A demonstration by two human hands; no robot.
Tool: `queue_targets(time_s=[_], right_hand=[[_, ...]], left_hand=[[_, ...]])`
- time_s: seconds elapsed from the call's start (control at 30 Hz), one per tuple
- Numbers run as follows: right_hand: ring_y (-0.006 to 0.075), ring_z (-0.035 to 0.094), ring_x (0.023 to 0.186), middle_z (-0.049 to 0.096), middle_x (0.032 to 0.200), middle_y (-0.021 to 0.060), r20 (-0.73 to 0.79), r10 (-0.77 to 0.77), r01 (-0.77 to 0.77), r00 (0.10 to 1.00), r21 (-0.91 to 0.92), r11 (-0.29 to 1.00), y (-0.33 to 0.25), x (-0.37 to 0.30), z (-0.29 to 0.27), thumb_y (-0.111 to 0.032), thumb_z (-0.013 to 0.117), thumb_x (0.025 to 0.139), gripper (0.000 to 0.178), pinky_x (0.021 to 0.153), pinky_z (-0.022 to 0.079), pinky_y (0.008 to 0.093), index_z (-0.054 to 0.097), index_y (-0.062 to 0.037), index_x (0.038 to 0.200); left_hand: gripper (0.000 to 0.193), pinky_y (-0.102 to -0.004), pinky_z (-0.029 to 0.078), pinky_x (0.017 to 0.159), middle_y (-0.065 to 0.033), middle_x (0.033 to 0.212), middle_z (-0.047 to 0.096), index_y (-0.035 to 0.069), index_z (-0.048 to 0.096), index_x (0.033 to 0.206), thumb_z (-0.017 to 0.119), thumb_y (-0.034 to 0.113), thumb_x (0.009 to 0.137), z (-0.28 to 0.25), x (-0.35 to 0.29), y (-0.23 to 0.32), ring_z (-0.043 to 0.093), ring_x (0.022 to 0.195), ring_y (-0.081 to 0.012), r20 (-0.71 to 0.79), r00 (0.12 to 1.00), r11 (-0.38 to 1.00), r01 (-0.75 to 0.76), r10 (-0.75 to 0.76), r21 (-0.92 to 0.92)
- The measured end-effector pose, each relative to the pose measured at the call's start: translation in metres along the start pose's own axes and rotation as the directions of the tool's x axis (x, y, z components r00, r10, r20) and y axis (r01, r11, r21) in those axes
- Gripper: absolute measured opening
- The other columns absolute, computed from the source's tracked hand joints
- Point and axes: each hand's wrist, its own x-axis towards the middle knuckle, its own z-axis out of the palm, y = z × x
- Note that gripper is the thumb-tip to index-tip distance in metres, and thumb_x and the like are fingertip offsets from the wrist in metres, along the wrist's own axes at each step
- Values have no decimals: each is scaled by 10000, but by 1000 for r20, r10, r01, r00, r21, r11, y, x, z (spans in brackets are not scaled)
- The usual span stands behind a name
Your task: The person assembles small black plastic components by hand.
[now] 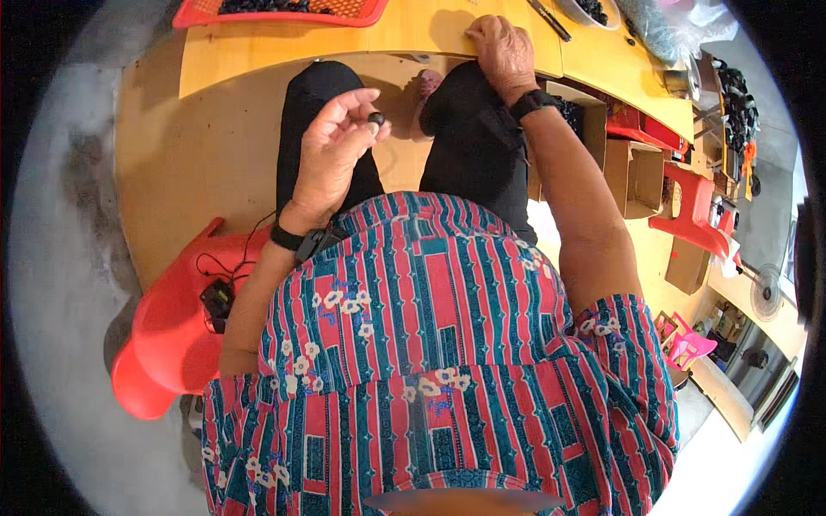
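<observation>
My left hand is raised above my lap, thumb and fingers pinching a small round black part. On the yellow tabletop, near its front edge, rests my right hand with its fingers curled in. Whatever may be between those fingers is hidden. To the right of that hand lies a thin dark pen-like tool. Beyond the tool stands a pale bowl holding several small black parts.
A red basket with black parts sits at the table's far left. Open cardboard boxes stand below the table on the right, beside a red stool. A red chair at my left carries a black corded device.
</observation>
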Motion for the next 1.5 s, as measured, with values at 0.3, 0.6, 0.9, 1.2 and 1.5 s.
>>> queue_targets(time_s=[0.3, 0.6, 0.9, 1.2, 1.5], right_hand=[[249, 591, 802, 573, 848, 54, 97, 47, -43, 994, -43, 998, 4, 2, 15, -205, 592, 827, 134, 701, 459, 388, 597, -77, 789], [276, 595, 798, 615, 825, 74, 134, 28, -48, 991, 149, 988, 1, 5, -5, -243, 603, 823, 166, 689, 464, 410, 599, -81, 788], [257, 597, 712, 620, 716, 50, 122, 288, -312, 950, 303, 900, -7, -4, -15, -271, 641, 775, 133, 693, 451, 376, 708, -158, 793], [280, 594, 747, 622, 777, 57, 67, 193, -199, 979, 106, 974, -5, -1, 0, -249, 593, 824, 115, 733, 429, 397, 643, -146, 830], [309, 601, 820, 640, 862, 89, 172, 211, -230, 962, 101, 968, -3, 6, -1, -236, 566, 850, 152, 760, 441, 412, 577, -88, 883]], left_hand=[[327, -296, 471, 884, -19, 976, 528, 35, 498, 1209, 526, 5, 884, -4, -4, -2, 563, 909, -128, -30, 1000, 1000, -5, 6, 20], [336, -253, 479, 833, -24, 965, 515, 21, 500, 1201, 511, -20, 868, 7, 7, 2, 552, 862, -110, -11, 1000, 995, -10, 11, 96], [341, -249, 473, 813, -24, 967, 511, 21, 500, 1205, 514, -17, 866, 7, 5, 0, 551, 864, -118, -6, 999, 994, 46, -45, 97], [347, -277, 475, 861, -20, 987, 505, 32, 500, 1212, 510, -28, 870, 6, 6, -2, 546, 889, -120, -32, 998, 997, 63, -62, 42], [355, -277, 479, 881, -23, 997, 495, 22, 493, 1221, 502, -29, 870, 5, 12, -5, 541, 905, -106, -11, 1000, 999, 9, -9, 31]])
